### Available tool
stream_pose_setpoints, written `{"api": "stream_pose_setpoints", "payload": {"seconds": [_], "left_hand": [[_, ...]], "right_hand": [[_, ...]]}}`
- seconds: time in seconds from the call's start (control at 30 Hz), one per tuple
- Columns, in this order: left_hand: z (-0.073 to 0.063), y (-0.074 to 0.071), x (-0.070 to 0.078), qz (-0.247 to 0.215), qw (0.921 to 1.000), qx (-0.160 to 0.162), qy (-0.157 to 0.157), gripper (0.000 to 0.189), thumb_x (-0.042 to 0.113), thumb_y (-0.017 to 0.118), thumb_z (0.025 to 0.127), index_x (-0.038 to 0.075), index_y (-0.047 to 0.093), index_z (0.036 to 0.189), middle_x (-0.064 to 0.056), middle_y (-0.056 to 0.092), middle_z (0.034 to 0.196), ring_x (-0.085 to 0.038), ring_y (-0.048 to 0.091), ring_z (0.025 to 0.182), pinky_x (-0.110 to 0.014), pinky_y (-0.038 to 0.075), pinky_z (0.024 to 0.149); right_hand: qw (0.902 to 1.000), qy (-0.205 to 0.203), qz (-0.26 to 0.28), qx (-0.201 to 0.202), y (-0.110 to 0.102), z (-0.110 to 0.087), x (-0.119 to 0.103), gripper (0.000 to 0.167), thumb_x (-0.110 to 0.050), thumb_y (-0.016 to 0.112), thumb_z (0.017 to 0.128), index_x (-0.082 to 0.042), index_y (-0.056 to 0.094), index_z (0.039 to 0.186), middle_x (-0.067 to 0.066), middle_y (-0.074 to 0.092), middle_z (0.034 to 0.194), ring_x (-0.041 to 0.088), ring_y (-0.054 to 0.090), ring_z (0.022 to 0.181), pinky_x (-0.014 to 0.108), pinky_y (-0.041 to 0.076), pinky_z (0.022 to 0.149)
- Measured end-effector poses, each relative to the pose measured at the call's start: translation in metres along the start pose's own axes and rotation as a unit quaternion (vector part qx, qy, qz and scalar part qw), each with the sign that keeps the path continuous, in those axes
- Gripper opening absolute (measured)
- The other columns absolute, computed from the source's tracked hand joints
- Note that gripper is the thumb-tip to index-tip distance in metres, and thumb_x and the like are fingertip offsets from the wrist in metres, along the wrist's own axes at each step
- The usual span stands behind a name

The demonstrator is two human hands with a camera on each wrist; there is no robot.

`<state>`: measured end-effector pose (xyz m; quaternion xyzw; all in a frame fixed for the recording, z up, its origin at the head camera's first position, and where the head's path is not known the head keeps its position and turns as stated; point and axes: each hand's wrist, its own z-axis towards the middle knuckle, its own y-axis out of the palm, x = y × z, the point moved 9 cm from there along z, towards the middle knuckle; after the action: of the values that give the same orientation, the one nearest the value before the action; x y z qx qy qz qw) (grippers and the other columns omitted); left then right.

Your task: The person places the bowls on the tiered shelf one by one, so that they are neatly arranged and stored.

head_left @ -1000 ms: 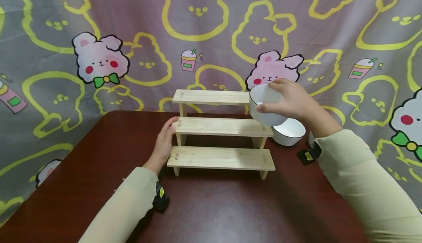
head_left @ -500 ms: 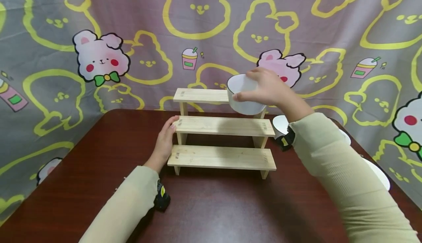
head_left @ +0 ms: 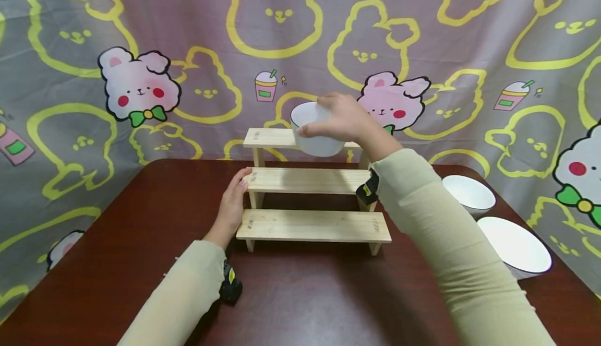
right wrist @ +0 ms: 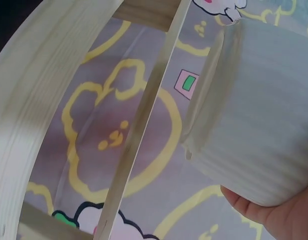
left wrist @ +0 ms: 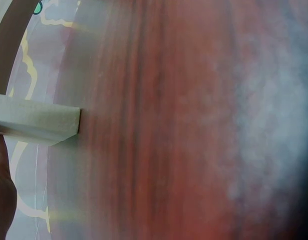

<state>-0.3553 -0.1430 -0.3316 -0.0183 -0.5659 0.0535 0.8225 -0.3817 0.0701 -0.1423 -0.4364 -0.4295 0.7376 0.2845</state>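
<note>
A three-tier wooden stand [head_left: 312,226] stands on the dark red-brown table. My left hand [head_left: 230,207] holds the left end of its middle board; in the left wrist view only part of that hand [left wrist: 3,205] shows at the edge. My right hand [head_left: 340,119] grips a white bowl [head_left: 315,140] with a thin dark rim, thumb on the near side and fingers toward the back. The bowl hangs at the top board [head_left: 265,137], hiding its middle. In the right wrist view, the ribbed side of the bowl [right wrist: 263,105] shows, apart from the top board's edge [right wrist: 144,112].
Two more white bowls, a farther one [head_left: 469,192] and a larger nearer one [head_left: 514,244], stand on the right side of the table [head_left: 300,294]. A curtain [head_left: 197,12] printed with cartoon rabbits hangs behind the stand. My right forearm covers part of the table's right side.
My right hand has carried the bowl leftward and slightly up, from the stand's right end to near the middle of the top board. My left hand has stayed at the middle board.
</note>
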Motion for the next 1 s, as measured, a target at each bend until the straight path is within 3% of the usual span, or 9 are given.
{"api": "stream_pose_setpoints", "payload": {"seconds": [0.1,0.33,0.43,0.63,0.8,1.0], "left_hand": [[0.002,-0.001,-0.007,-0.008,0.9999,0.000,0.007,0.041,0.015,0.030,0.099,0.004,0.040,0.137,-0.013,0.038,0.143,-0.022,0.034,0.127,-0.031,0.024,0.103],[-0.007,0.003,0.022,-0.010,0.9999,0.002,0.005,0.041,0.007,0.029,0.097,-0.006,0.038,0.135,-0.020,0.037,0.142,-0.026,0.033,0.128,-0.028,0.024,0.102],[-0.006,0.002,0.022,-0.007,1.0000,0.005,0.005,0.041,0.008,0.029,0.097,-0.005,0.039,0.135,-0.019,0.037,0.142,-0.025,0.033,0.128,-0.031,0.023,0.103],[-0.007,0.001,0.019,0.002,1.0000,0.006,-0.005,0.041,0.009,0.029,0.098,-0.003,0.038,0.136,-0.018,0.036,0.144,-0.027,0.030,0.131,-0.038,0.021,0.107],[-0.007,0.002,0.017,-0.009,0.9999,0.008,-0.007,0.041,0.009,0.029,0.098,-0.004,0.038,0.136,-0.018,0.036,0.144,-0.027,0.030,0.132,-0.038,0.021,0.107],[-0.011,0.001,0.018,0.004,0.9998,0.014,-0.010,0.041,0.009,0.029,0.098,-0.003,0.039,0.136,-0.017,0.037,0.144,-0.027,0.030,0.132,-0.038,0.021,0.108]], "right_hand": [[0.9998,-0.016,0.001,0.008,0.003,0.007,-0.007,0.082,-0.052,0.068,0.065,-0.003,0.052,0.128,0.014,0.055,0.123,0.028,0.052,0.103,0.040,0.049,0.078],[0.9997,-0.012,-0.006,0.021,0.008,0.019,-0.015,0.062,-0.054,0.068,0.063,-0.004,0.062,0.099,0.010,0.060,0.095,0.025,0.055,0.084,0.035,0.050,0.066],[0.9996,-0.003,-0.008,0.029,0.011,0.024,-0.016,0.059,-0.054,0.069,0.062,-0.004,0.061,0.092,0.009,0.061,0.089,0.024,0.055,0.081,0.033,0.049,0.065],[0.9989,0.027,-0.013,0.035,0.022,0.033,-0.014,0.058,-0.058,0.068,0.061,-0.007,0.062,0.088,0.008,0.061,0.084,0.022,0.056,0.077,0.032,0.048,0.061],[0.9981,0.047,-0.005,0.038,0.031,0.039,-0.012,0.060,-0.061,0.069,0.059,-0.015,0.063,0.097,0.005,0.061,0.087,0.020,0.055,0.079,0.031,0.046,0.063],[0.9969,0.070,0.012,0.033,0.040,0.045,-0.012,0.066,-0.063,0.070,0.059,-0.013,0.062,0.101,0.004,0.061,0.089,0.018,0.055,0.081,0.030,0.048,0.064]]}}
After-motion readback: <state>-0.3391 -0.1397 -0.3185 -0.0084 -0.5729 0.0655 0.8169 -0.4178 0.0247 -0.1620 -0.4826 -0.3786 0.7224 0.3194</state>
